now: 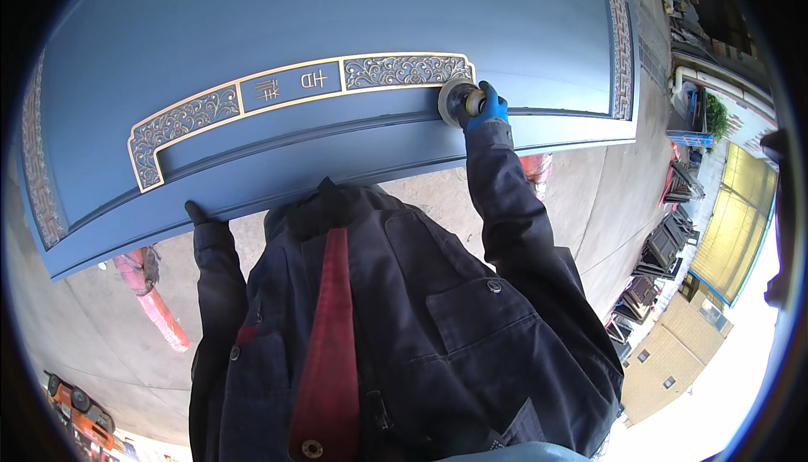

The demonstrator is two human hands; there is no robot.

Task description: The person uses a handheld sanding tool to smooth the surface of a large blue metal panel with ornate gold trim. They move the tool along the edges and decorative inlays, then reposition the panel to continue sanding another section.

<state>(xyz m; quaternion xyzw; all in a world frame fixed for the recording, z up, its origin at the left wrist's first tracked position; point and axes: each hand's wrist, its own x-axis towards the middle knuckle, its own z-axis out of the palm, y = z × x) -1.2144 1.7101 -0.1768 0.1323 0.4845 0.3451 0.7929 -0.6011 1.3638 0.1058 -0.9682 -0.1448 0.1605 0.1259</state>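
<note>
Door panel: big blue door panel (pixel 337 16) lying flat in front of person, fills upper half of view. Near edge runs across just above chest, bowed by lens.
Trim: gold-edged ornamental strip (pixel 295 87) w/ scrollwork runs across panel centre, turns down at its left end. More patterned border along left & right edges of panel.
R hand: right hand (pixel 486 107) in blue glove, arm stretched fwd over panel, fingers wrapped tight round a small round sanding pad (pixel 455 100).
Pad: disc face pressed flat on panel surface, right at R end of gold strip, touching or just beside its corner. Can't tell which.
L hand: left hand (pixel 197 213) in dark glove, on near edge of panel, well apart from R hand. Fingers seem curled over the edge; grip partly hidden by sleeve, so can't tell if clamped or just resting.
Clothing: dark blue work jacket (pixel 438 319), red strip down front.
Under panel: red support (pixel 156 302) shows below near edge at L, another bit of red below at R.
Ground: bare concrete floor (pixel 606 193).
Surrounds: dark metal frames (pixel 665 243) stacked at R, yellow-fronted building beyond. Orange machinery (pixel 80 416) at lower L rim.
</note>
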